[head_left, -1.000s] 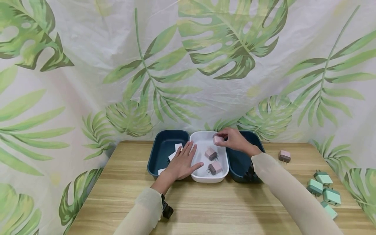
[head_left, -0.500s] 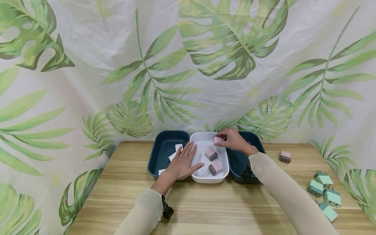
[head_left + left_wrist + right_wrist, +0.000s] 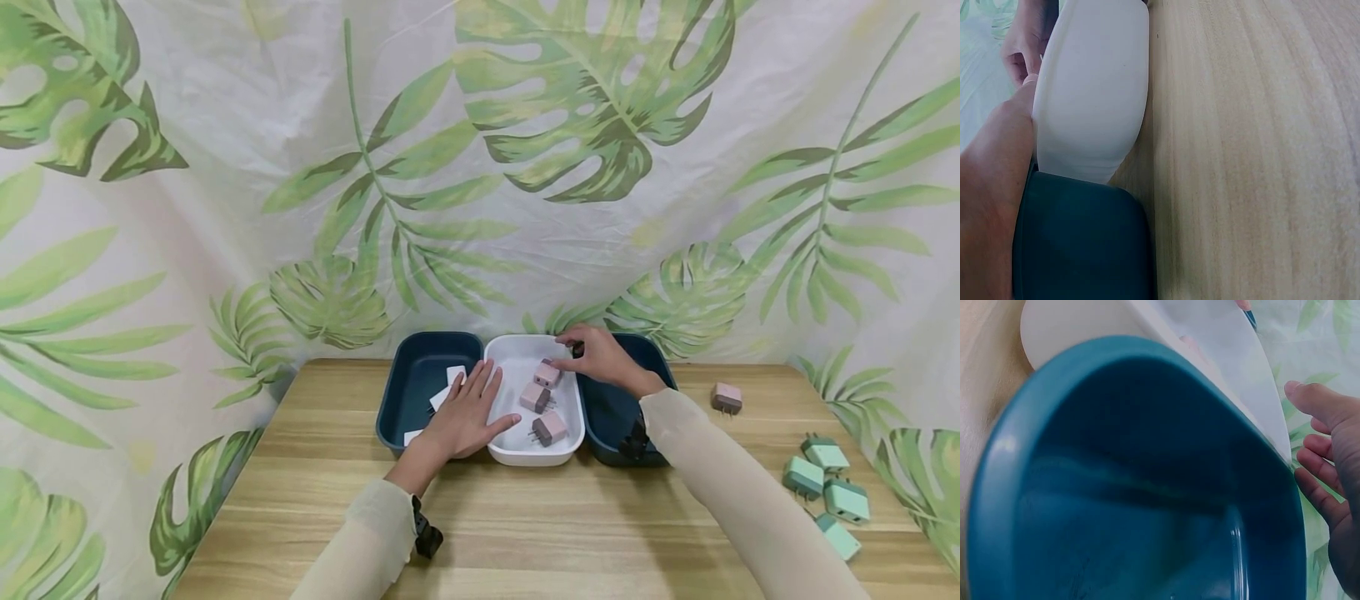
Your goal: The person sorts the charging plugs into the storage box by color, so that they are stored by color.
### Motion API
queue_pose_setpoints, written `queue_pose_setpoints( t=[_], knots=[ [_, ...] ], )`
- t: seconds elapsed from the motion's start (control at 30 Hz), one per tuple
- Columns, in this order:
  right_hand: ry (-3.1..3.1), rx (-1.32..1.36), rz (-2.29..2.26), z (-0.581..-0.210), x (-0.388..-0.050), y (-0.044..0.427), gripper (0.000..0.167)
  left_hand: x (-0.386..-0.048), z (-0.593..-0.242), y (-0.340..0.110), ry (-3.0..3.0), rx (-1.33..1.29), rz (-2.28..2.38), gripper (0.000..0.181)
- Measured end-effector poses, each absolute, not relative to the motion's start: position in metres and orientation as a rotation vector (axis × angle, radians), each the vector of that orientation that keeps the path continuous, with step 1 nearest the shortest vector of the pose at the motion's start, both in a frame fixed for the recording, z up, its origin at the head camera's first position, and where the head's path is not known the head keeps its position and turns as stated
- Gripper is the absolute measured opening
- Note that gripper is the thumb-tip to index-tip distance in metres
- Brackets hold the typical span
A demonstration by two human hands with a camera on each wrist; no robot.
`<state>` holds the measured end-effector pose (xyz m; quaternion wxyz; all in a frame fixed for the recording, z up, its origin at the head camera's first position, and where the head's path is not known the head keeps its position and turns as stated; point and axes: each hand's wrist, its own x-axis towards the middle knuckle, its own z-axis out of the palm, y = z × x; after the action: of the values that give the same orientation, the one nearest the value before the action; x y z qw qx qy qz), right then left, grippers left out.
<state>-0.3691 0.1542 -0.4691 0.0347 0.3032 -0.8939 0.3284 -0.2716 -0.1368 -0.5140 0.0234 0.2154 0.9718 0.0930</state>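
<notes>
Three pink-and-grey plug chargers, the farthest one (image 3: 547,374) near my right hand, lie in the white bin (image 3: 517,458). My right hand (image 3: 600,358) hovers over that bin's far right rim. The right wrist view shows its thumb and fingers apart with nothing between them. My left hand (image 3: 462,418) lies with straight, spread fingers across the adjoining rims of the white bin and the left dark blue bin (image 3: 386,417). Partly under it, white chargers (image 3: 456,374) sit in the blue bin. The left wrist view shows mostly bin walls.
To the right of the white bin stands another dark blue bin (image 3: 603,425). One pink charger (image 3: 726,397) lies on the wooden table (image 3: 525,533) farther right. Several green chargers (image 3: 804,477) are grouped near the table's right edge. A leaf-print cloth (image 3: 420,167) hangs behind.
My right hand has let go of a pink charger, which now lies in the white bin, and has shifted slightly right. The middle pink charger has nudged slightly left. My left hand stays put.
</notes>
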Motion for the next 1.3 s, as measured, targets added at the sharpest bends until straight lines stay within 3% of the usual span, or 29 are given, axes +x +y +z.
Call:
queue_pose_setpoints(
  t=[0.77,1.3],
  knots=[
    [-2.644,1.065,0.944,-0.459,-0.358,0.189,0.045,-0.268,-0.508,-0.137,3.028,0.671,0.307,0.094],
    [-2.715,1.019,0.944,-0.448,-0.339,0.236,0.044,-0.27,-0.514,-0.137,3.036,0.703,0.337,0.098]
  ],
)
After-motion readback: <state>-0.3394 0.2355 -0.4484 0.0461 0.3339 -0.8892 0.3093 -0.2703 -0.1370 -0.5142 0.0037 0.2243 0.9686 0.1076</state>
